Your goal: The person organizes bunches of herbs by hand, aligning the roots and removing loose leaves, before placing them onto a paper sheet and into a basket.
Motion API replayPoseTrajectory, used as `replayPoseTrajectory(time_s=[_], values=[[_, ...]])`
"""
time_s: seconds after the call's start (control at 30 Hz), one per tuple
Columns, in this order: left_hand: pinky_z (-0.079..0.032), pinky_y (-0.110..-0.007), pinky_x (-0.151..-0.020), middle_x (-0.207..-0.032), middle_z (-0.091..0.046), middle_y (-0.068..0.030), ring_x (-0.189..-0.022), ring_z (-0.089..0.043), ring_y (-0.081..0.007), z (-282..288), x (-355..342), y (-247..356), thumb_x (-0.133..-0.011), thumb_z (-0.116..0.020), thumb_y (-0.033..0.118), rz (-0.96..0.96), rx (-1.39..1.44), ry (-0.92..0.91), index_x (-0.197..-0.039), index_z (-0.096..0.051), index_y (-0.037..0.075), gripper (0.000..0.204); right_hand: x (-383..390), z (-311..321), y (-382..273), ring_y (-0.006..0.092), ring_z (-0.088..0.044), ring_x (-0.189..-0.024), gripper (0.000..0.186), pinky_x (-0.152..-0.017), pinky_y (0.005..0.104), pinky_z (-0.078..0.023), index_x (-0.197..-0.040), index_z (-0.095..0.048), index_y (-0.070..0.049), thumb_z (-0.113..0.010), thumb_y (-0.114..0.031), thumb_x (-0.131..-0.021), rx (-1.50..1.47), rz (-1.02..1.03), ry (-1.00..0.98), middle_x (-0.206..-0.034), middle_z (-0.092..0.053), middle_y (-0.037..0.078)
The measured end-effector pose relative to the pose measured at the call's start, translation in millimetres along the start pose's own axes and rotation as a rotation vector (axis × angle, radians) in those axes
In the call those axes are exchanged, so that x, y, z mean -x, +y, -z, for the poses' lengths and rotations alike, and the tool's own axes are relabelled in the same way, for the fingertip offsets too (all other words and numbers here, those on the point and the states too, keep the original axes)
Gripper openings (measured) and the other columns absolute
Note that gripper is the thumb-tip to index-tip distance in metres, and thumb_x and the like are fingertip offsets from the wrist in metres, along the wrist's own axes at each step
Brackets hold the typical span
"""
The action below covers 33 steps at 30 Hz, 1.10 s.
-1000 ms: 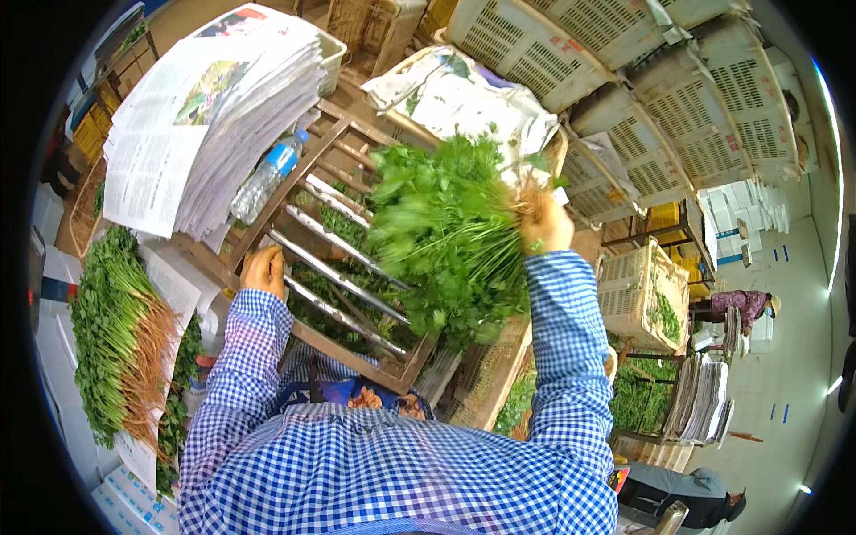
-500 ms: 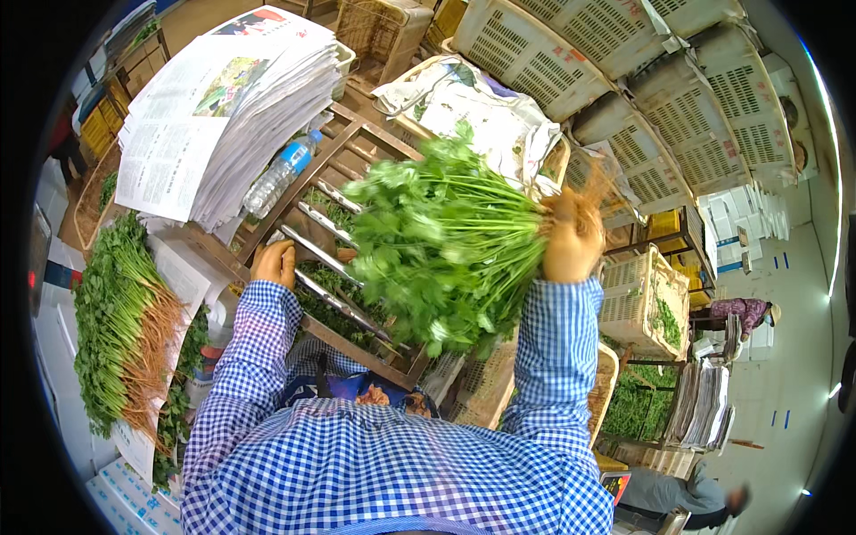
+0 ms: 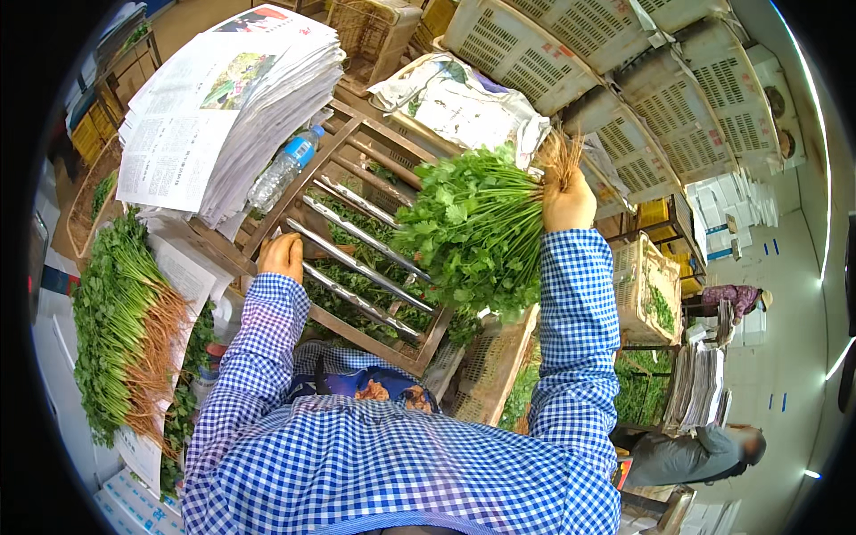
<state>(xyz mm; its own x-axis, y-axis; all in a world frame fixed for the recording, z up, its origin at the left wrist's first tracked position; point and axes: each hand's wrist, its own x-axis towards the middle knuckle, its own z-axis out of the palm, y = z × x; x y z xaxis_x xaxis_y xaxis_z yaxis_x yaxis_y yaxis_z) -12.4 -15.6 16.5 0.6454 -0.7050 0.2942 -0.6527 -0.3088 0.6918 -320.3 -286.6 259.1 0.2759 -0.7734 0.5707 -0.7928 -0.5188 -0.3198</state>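
In my right hand (image 3: 569, 203) I grip a bunch of coriander (image 3: 477, 214) by its stems, near the root end. Its brown roots (image 3: 560, 156) stick up past my fingers, and its leaves spread left over the right part of a brown metal rack (image 3: 426, 349). My left hand (image 3: 282, 256) is closed at the left side of this rack, fingers curled over the frame beside the end of a shiny metal bar (image 3: 343, 237). Loose green leaves show below the bars. On the left, more coriander (image 3: 125, 330) lies on newspaper, roots toward the rack.
Beyond my left hand a plastic water bottle (image 3: 283, 169) lies against a tall newspaper stack (image 3: 192, 134). A cloth-covered crate (image 3: 473, 102) sits past the rack; plastic crates (image 3: 526, 49) are piled at far right. Two people, one in grey (image 3: 687, 455), are off to the right.
My right hand has carried the coriander bunch away from me and to the right, uncovering more of the metal bars. My left hand stays at the rack. The person in grey has shifted.
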Motion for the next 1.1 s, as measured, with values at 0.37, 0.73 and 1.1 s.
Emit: replayPoseTrajectory(time_s=[0.37, 0.73, 1.1], values=[[-0.04, -0.043, -0.11, -0.139, -0.054, -0.0181, -0.129, -0.051, -0.0319, 32.4, -13.3, -11.1, -0.098, -0.052, 0.051, 0.459, 0.629, -0.082, -0.135, -0.055, 0.005, 0.059, 56.0, 29.7, -99.5, 0.0136, -0.063, -0.073, 0.032, -0.064, 0.0295, -0.052, -0.11, -0.067, 0.001, -0.068, -0.026, -0.094, -0.652, -0.088, -0.41, -0.085, -0.07, 0.007], [-0.028, -0.053, -0.115, -0.15, -0.038, -0.0223, -0.141, -0.034, -0.0373, 93.9, -48.7, 72.7, -0.079, -0.05, 0.076, 0.056, 0.599, -0.433, -0.148, -0.036, 0.009, 0.097, 102.8, -172.3, -49.4, 0.0314, -0.067, -0.1, 0.043, -0.089, 0.0402, -0.053, -0.124, -0.064, -0.008, -0.057, -0.041, -0.098, -0.103, -0.289, -0.749, -0.108, -0.07, 0.017], [-0.004, -0.058, -0.12, -0.163, -0.014, -0.0122, -0.149, -0.011, -0.0369, -16.2, -27.6, 94.2, -0.08, -0.077, 0.031, -0.123, -0.37, -0.911, -0.157, -0.008, 0.019, 0.104, 99.9, -164.7, -63.2, 0.0352, -0.066, -0.103, 0.041, -0.091, 0.0419, -0.051, -0.117, -0.063, -0.009, -0.058, -0.043, -0.095, -0.032, -0.276, -0.847, -0.109, -0.069, 0.02]])
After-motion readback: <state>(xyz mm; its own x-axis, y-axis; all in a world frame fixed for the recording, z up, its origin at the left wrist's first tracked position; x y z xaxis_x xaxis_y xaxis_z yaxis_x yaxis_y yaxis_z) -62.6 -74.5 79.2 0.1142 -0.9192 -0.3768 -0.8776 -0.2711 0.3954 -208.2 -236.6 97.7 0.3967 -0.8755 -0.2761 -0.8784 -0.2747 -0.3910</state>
